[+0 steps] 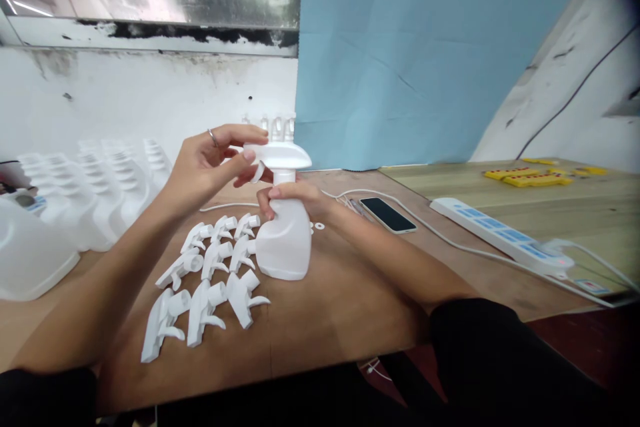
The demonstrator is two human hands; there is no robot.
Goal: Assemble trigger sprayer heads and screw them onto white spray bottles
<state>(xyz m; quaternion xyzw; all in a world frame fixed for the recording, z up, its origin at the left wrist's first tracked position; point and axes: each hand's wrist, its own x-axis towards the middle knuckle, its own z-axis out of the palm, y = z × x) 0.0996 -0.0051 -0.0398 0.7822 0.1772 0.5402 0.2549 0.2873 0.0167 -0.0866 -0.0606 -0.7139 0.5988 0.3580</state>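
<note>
A translucent white spray bottle (285, 247) stands upright on the brown table, with a white trigger spray head (283, 155) on its neck. The fingers of my left hand (213, 157) are closed around the trigger end of that head, thumb in front. Below it, my right hand (295, 195) is wrapped round the bottle's neck, just under the collar. Some of its fingers are hidden behind the bottle. Several loose white trigger spray heads (205, 310) lie in rough rows left of the bottle, the closest one touching or nearly touching its side.
Rows of white bottles (100, 193) fill the table's left side. More spray heads (277, 128) show behind my hands. To the right are small white rings (320, 226), a phone (389, 214), a power strip (500, 233) with cables, and yellow pieces (530, 177).
</note>
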